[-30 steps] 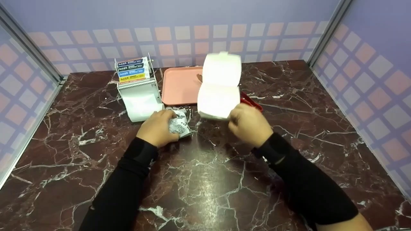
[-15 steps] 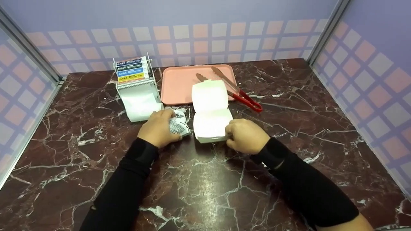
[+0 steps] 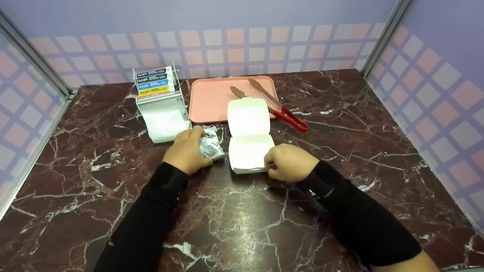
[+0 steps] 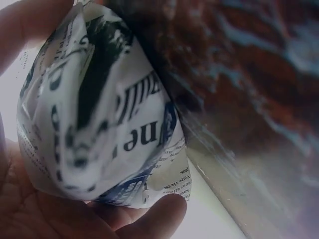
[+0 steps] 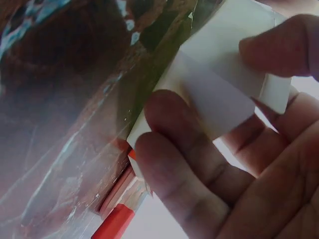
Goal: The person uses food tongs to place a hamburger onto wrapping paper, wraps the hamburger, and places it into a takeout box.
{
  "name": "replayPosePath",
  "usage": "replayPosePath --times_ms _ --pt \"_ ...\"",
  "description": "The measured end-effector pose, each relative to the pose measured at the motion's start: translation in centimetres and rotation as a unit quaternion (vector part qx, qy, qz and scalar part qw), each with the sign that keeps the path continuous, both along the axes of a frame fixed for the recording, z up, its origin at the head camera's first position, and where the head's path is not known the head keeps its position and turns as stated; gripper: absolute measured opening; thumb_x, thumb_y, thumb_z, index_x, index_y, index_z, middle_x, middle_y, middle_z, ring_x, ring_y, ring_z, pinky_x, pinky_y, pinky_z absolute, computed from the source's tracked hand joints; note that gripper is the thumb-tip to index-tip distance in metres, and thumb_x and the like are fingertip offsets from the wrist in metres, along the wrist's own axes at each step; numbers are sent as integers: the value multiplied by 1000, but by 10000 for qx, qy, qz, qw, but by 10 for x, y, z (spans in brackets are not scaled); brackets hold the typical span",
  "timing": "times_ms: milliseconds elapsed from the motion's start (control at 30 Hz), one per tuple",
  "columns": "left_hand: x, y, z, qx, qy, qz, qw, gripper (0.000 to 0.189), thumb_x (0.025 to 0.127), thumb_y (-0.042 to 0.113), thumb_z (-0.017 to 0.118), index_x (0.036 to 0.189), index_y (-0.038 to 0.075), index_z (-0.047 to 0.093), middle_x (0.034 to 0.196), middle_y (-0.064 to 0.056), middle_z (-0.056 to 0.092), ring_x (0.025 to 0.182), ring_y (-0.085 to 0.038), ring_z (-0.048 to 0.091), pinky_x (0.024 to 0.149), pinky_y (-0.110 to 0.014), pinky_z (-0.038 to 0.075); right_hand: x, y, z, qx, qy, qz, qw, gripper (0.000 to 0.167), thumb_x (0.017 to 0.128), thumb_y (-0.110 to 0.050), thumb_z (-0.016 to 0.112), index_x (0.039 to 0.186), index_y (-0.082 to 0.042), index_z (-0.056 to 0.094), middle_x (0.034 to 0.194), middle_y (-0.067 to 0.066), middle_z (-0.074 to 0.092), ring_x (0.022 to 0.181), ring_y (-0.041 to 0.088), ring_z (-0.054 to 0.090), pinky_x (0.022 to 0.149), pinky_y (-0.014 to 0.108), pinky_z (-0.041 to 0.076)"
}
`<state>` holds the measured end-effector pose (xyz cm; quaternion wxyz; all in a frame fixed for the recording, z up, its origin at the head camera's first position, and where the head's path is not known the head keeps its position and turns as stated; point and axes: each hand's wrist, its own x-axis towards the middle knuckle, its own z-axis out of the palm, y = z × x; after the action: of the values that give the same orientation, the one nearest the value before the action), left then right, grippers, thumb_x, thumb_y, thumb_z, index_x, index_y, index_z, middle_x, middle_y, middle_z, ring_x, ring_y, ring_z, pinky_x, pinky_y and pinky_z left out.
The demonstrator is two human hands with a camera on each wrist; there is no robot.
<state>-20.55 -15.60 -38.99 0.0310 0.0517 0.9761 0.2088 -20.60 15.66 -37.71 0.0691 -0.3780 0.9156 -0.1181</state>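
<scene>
My left hand grips a rounded bundle wrapped in newsprint-patterned paper on the dark marbled table. In the left wrist view, fingers and thumb curve around the printed wrapping; what lies inside is hidden. To the right stands a white hinged burger box, its lid laid back and its glaring interior facing up. The front right corner of the box is pinched by my right hand. The right wrist view has the thumb and fingers around the white box wall.
A pink tray lies behind the box. Metal tongs with red handles rest across its right side. A rack holding colourful label rolls, with a white sheet hanging in front, stands at the back left. Patterned walls enclose the table.
My right hand has brought the open box down and toward me, off the tray area to beside the wrapped bundle, uncovering the tongs. My left hand has kept its hold almost unmoved.
</scene>
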Motion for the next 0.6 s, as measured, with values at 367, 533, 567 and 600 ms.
replayPosePath --times_ms 367,533,567,600 --pt "-1 1 0 -332 -185 -54 9993 105 79 35 89 165 18 31 168 -22 33 155 -51 28 113 -72 42 1 6 2 32 -111 -204 9997 38 86 -41 84 109 -12 80 113 5 76 104 27 72 95 46 59" --pt "-1 1 0 -442 -173 -21 9989 105 77 32 88 165 20 32 168 -21 34 151 -62 25 113 -77 38 1 9 6 -30 -8 -510 9987 53 85 -55 82 116 -11 78 119 6 73 105 26 71 95 46 59" --pt "-1 1 0 -433 -170 0 9989 104 77 30 87 165 21 33 167 -21 35 150 -62 27 111 -77 40 1 9 6 -33 16 -568 9984 54 86 -56 81 117 -11 78 119 6 72 104 27 71 94 47 59" --pt "-1 0 0 -417 -168 22 9990 104 76 28 87 165 22 33 167 -21 36 149 -60 30 109 -76 42 1 9 6 -39 23 -628 9980 55 87 -57 80 117 -11 78 120 6 72 104 27 70 94 47 59"
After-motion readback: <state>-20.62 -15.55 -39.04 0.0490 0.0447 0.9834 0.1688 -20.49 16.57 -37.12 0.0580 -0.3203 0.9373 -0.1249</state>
